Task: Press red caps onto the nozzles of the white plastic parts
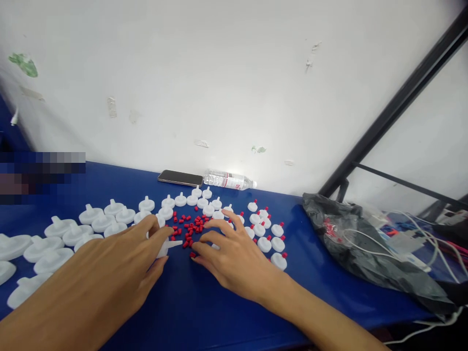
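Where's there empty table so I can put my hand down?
The blue table looks bare between the forearms, between the capped white pieces and dark bag, and left of the phone, along the wall. It's crowded around the loose red caps and uncapped white pieces.

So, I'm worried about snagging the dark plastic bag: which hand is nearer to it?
The right hand, at the red caps to the bag's left. The left hand, holding a white piece, is farther left.
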The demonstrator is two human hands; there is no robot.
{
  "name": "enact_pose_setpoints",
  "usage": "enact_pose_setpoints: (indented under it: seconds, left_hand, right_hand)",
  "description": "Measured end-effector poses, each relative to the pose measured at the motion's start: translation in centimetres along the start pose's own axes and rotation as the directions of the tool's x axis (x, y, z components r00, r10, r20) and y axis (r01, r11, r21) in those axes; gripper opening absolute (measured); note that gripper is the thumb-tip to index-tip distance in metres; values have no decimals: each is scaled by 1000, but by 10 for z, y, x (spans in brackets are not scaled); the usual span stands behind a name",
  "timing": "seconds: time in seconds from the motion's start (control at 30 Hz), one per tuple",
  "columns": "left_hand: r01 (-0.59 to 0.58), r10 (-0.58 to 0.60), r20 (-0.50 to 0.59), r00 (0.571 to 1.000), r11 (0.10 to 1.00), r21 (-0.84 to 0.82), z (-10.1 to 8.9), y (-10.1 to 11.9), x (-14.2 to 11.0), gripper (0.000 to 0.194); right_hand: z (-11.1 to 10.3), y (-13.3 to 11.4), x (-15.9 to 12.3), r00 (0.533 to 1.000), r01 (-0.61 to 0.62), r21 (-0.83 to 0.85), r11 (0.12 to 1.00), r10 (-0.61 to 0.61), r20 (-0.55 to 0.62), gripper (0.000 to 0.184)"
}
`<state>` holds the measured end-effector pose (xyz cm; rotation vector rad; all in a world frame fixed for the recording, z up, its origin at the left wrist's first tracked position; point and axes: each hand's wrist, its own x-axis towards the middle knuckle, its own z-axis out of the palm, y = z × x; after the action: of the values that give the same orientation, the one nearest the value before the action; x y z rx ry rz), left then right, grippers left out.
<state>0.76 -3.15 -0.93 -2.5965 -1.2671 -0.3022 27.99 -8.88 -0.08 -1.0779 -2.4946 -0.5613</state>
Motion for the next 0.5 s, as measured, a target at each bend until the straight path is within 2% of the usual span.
enact_pose_setpoints:
  seconds: [0.13, 0.3, 0.37, 0.43, 0.5]
  left_hand:
    - [1, -1, 36, 999, 1000, -12, -1, 2, 5, 62]
    - [-15, 17, 63, 998, 999, -36, -8, 2, 7, 47]
    - [-9, 11, 59, 998, 999, -35, -12, 2, 6, 44]
    - [-16, 18, 36, 999, 999, -45, -16, 2, 5, 45]
    - [-47, 48, 4, 999, 996, -69, -20, 3, 6, 47]
  right_hand:
    - [9, -1, 0, 995, 82, -88, 993, -77, 57, 13]
    - [11, 0, 0, 995, 77, -95, 993, -71, 65, 20]
    - [10, 2, -1, 996, 44, -16, 999, -43, 76, 17]
    - [7, 3, -2, 999, -21, 138, 990, 14, 48, 16]
    - [4, 4, -2, 993, -105, 320, 942, 114, -11, 15]
